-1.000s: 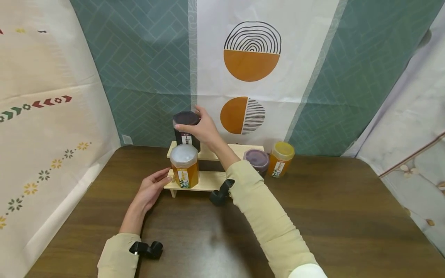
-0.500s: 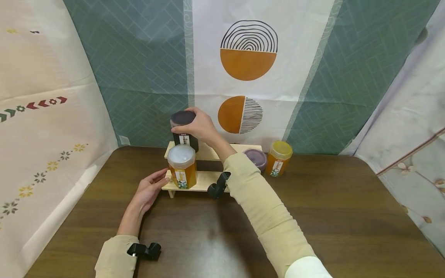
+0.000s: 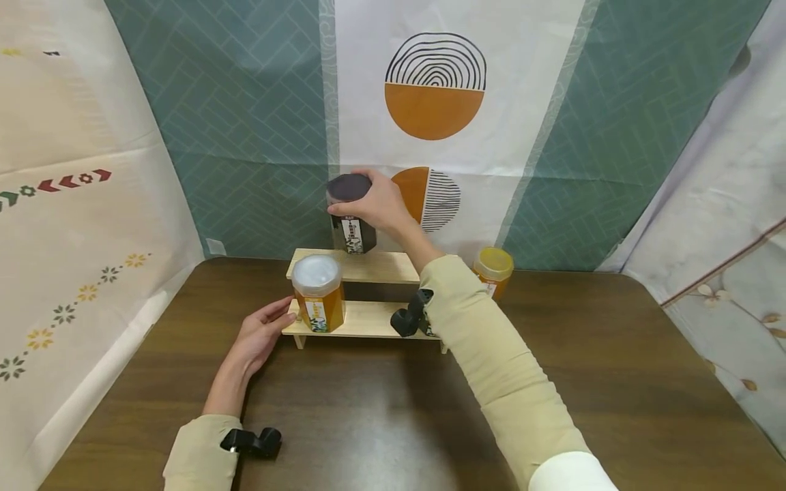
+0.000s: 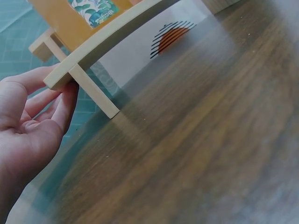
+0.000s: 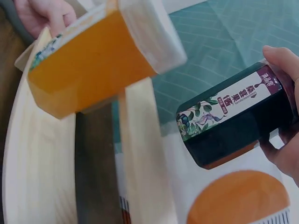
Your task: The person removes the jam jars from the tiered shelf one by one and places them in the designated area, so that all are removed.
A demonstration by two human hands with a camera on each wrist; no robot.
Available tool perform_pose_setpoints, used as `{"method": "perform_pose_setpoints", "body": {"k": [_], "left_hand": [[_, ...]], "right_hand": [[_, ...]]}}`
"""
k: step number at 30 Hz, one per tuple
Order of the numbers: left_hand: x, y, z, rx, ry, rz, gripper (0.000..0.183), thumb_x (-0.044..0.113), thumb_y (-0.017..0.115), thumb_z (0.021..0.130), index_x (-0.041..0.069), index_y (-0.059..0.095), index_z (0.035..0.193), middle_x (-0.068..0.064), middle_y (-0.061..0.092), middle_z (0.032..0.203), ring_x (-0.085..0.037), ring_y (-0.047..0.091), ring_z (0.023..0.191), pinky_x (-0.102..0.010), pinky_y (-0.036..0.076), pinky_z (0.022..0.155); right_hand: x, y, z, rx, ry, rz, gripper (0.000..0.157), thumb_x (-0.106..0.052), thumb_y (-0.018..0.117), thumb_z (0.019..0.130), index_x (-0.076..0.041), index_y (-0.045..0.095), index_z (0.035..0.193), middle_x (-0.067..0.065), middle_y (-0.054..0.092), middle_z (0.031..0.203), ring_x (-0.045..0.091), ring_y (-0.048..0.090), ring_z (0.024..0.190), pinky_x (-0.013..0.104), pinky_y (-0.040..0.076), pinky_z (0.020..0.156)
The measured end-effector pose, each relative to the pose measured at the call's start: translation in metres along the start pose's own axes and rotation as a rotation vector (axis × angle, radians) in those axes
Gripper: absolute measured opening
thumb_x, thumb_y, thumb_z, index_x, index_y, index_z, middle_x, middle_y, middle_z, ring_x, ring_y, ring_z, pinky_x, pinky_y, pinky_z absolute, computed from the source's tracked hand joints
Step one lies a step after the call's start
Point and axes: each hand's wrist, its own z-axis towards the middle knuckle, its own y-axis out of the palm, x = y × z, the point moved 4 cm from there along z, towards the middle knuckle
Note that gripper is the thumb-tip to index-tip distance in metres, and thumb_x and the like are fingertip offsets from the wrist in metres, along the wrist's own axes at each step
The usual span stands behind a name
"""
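Note:
My right hand (image 3: 388, 204) grips a dark jar (image 3: 362, 235) around its lidded top. In the right wrist view the dark jar (image 5: 229, 119) hangs tilted, with its base apart from the upper tier of the pale wooden two-tier shelf (image 5: 142, 154). My left hand (image 3: 260, 337) pinches the left end of the lower tier of the shelf (image 3: 374, 317). The left wrist view has the thumb of that hand (image 4: 30, 126) along the board's end and the fingers beneath. An amber jar (image 3: 328, 310) with a whitish lid stands on the lower tier, beside the left hand.
A yellow-lidded amber jar (image 3: 493, 266) stands to the right of the shelf, partly behind my right sleeve (image 3: 491, 341). That sleeve also hides most of another jar at the lower tier's right end. A patterned cloth (image 3: 276, 136) hangs behind the brown table (image 3: 344, 409).
My right hand has lifted the dark jar off the upper tier and moved it to the right. The left hand keeps its hold on the shelf's end. The head view has shifted slightly.

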Motion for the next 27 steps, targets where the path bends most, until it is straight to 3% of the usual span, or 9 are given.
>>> {"method": "perform_pose_setpoints", "body": {"k": [6,14,22,27], "left_hand": [[0.002,-0.001,-0.001,-0.009,0.011,0.008,0.062,0.009,0.056,0.099,-0.008,0.024,0.148,-0.019,0.027,0.148,-0.020,0.026,0.134,-0.038,0.017,0.114],[0.000,0.000,0.000,0.000,0.008,0.003,0.063,0.010,0.059,0.097,-0.009,0.026,0.148,-0.013,0.036,0.141,-0.013,0.035,0.125,-0.033,0.023,0.112],[0.000,0.000,0.000,0.005,0.018,-0.003,0.063,0.010,0.059,0.097,-0.010,0.026,0.147,-0.007,0.042,0.133,-0.011,0.038,0.121,-0.022,0.033,0.103],[0.000,0.002,-0.002,0.003,0.004,-0.001,0.063,0.011,0.058,0.098,-0.009,0.026,0.148,-0.012,0.037,0.138,-0.013,0.036,0.123,-0.019,0.034,0.099]], "right_hand": [[0.001,-0.034,-0.006,0.049,0.018,0.025,0.074,-0.027,0.085,0.072,-0.009,0.050,0.134,0.009,0.055,0.122,0.021,0.056,0.102,0.031,0.050,0.081],[0.017,-0.083,-0.020,0.059,0.038,0.123,0.073,-0.019,0.083,0.073,-0.008,0.048,0.135,0.011,0.053,0.124,0.023,0.055,0.105,0.035,0.050,0.084],[0.039,-0.129,-0.033,0.110,0.083,0.064,0.072,-0.017,0.081,0.075,-0.009,0.046,0.138,0.012,0.050,0.128,0.026,0.051,0.109,0.037,0.047,0.086],[0.057,-0.157,-0.044,0.136,0.124,0.039,0.075,-0.018,0.079,0.078,-0.007,0.043,0.142,0.015,0.047,0.132,0.027,0.050,0.110,0.037,0.048,0.087]]}}
